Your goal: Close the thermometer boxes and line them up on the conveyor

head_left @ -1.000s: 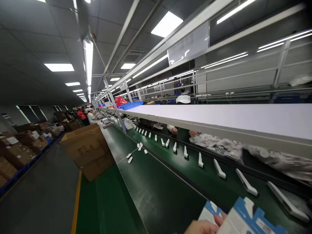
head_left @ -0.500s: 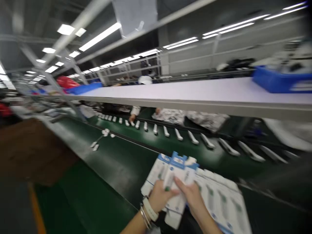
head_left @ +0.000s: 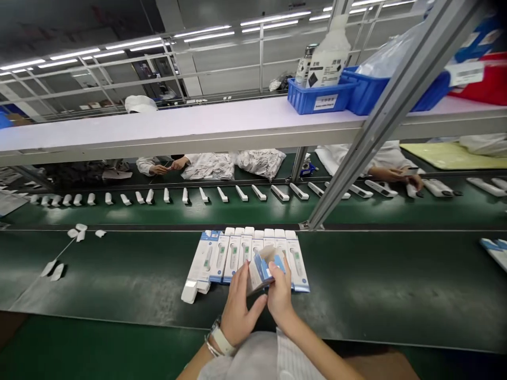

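I see my left hand [head_left: 237,309] and right hand [head_left: 280,295] both gripping one small box [head_left: 261,268] above the row of boxes [head_left: 222,256] near the belt's [head_left: 376,279] middle.

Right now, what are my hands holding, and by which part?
Both hands hold one small blue and white box: left hand on its left side, right hand on its right end.

Far green conveyor belt [head_left: 237,214]: a single row of white handheld devices [head_left: 259,192], evenly spaced, running the full width. White shelf [head_left: 178,126] above it carries blue bins [head_left: 319,97]; a white jug [head_left: 330,53] stands in one. Co-workers' hands [head_left: 160,169] rest beyond the belt, beside crumpled plastic bags [head_left: 259,161]. Loose white pieces [head_left: 81,232] lie at left on the near belt. A diagonal metal strut [head_left: 380,119] crosses on the right.
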The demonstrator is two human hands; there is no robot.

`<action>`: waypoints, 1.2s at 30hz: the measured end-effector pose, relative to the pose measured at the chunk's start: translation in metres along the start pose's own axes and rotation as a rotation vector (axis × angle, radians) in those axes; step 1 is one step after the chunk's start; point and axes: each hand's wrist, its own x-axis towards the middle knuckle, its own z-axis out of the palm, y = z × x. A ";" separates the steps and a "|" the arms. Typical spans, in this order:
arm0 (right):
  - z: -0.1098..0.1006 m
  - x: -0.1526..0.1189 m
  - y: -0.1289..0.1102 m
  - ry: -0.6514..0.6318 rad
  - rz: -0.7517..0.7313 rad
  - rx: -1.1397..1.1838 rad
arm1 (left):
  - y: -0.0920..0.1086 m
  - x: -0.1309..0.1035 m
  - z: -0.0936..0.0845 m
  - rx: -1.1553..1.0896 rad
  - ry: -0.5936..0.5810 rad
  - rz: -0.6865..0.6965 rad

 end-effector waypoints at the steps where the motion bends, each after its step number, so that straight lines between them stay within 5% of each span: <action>1: -0.003 -0.001 -0.002 -0.017 -0.040 -0.034 | 0.004 0.003 -0.004 -0.169 -0.023 -0.020; 6: -0.011 -0.003 -0.019 -0.271 -0.295 -0.196 | 0.035 0.024 -0.021 -0.767 -0.060 -0.138; 14: -0.014 -0.001 -0.021 -0.246 -0.422 -0.223 | 0.073 0.032 -0.024 -0.941 0.033 -0.276; 23: -0.014 0.005 -0.032 -0.370 -0.477 -0.227 | 0.067 0.028 -0.026 -0.725 0.105 0.040; 31: -0.022 0.018 -0.044 -0.501 -0.595 -0.438 | 0.059 0.027 -0.048 0.019 0.182 0.596; 33: -0.023 0.021 -0.046 -0.537 -0.631 -0.498 | 0.059 0.029 -0.050 0.012 0.156 0.574; 36: -0.025 0.026 -0.047 -0.584 -0.712 -0.553 | 0.060 0.033 -0.047 -0.205 0.133 0.312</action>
